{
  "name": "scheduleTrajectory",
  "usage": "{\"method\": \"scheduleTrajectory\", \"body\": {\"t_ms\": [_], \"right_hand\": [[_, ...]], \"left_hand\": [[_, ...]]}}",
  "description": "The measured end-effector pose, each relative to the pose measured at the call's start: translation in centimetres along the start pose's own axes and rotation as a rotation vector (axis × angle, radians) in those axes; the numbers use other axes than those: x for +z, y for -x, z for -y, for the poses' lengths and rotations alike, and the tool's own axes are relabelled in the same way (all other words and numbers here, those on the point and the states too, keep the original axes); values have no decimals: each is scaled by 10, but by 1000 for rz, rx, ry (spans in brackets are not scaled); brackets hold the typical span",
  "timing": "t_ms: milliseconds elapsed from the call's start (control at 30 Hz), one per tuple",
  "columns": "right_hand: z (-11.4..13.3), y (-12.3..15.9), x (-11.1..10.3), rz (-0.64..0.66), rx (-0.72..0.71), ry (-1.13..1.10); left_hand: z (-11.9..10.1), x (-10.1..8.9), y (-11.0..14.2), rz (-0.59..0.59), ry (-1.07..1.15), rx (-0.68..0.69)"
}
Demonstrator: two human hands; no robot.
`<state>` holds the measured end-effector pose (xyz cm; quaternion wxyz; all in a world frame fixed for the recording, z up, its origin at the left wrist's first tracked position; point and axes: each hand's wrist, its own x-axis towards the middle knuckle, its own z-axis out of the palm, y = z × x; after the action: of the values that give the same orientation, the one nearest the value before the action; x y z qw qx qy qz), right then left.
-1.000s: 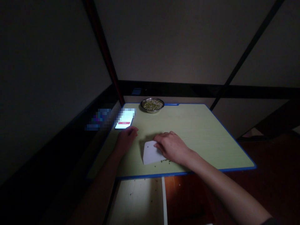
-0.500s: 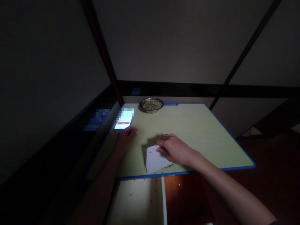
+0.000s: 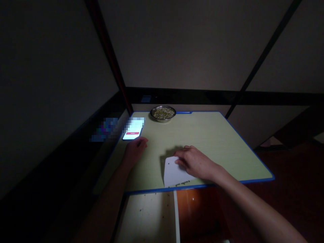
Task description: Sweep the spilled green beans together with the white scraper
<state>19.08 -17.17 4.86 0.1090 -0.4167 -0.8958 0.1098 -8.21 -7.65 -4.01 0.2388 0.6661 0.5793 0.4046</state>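
My right hand (image 3: pixel 196 162) grips the top edge of a thin white scraper (image 3: pixel 174 172), a flat card with rounded corners and a small dark spot near one corner. Its lower edge meets the tabletop close to the front rim. Small dark beans (image 3: pixel 182 183) lie in a line along that edge. My left hand (image 3: pixel 135 150) rests by the phone with its fingers curled in, and nothing shows in them. At the far side of the table stands a metal bowl (image 3: pixel 163 114) of green beans, partly pale.
The pale green table (image 3: pixel 207 135) has a blue edge. A lit phone (image 3: pixel 134 129) lies at its left. Below the front edge, a drawer (image 3: pixel 149 219) is pulled out with a few scattered beans in it. Walls stand behind and to the left.
My right hand has shifted a little to the right with the scraper, and the beans along its edge have moved with it. My left hand is nearly still.
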Motion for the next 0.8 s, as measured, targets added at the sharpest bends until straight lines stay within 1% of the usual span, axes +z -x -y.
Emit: {"method": "scheduleTrajectory", "body": {"t_ms": [300,600,800], "right_hand": [[-6,8,-1,6,44,-37],[-14,19,-5,18,89,-98],[-19,24,-6,39,125,-164]], "left_hand": [[4,0,0,0,-7,7],[1,-1,0,3,14,-23],[4,0,-1,0,4,-29]]}}
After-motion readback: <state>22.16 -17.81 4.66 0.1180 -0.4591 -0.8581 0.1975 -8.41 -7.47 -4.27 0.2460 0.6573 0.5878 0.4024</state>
